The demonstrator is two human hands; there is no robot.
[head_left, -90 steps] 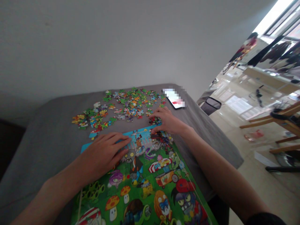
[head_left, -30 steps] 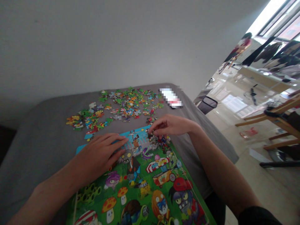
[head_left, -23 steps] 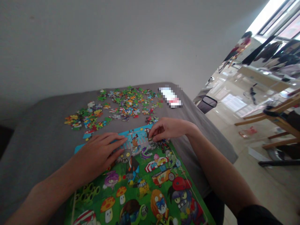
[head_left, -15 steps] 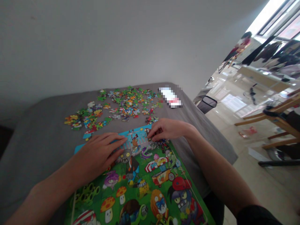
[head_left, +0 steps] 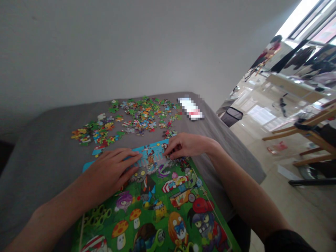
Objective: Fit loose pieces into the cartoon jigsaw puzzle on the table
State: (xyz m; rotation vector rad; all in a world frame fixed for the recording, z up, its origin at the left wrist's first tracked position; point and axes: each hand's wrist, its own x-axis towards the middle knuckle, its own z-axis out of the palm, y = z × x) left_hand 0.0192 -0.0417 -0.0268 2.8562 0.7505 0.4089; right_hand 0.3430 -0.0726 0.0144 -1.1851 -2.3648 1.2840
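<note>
A colourful cartoon puzzle board (head_left: 154, 224), green with a blue top strip, lies in front of me on the grey cloth. My left hand (head_left: 115, 169) rests flat over its upper left part, fingers stretched out. At the top right corner of the board my right hand (head_left: 185, 145) is curled, thumb and fingers pinched on a small puzzle piece (head_left: 166, 146), mostly hidden by the fingers. Beyond the board is a spread of loose jigsaw pieces (head_left: 144, 113), with a smaller cluster (head_left: 98, 133) of them to the left. A few pieces lie just past my right fingers.
A phone (head_left: 191, 109), its screen blurred out, lies at the back right of the grey-covered table (head_left: 52, 140). A pale wall (head_left: 131, 49) stands behind. To the right are the tiled floor, a wooden chair (head_left: 307, 131) and a dark-rimmed bin (head_left: 232, 116).
Almost nothing differs. The right fingertips have shifted very slightly to the left at the board's top; the left hand stays in place.
</note>
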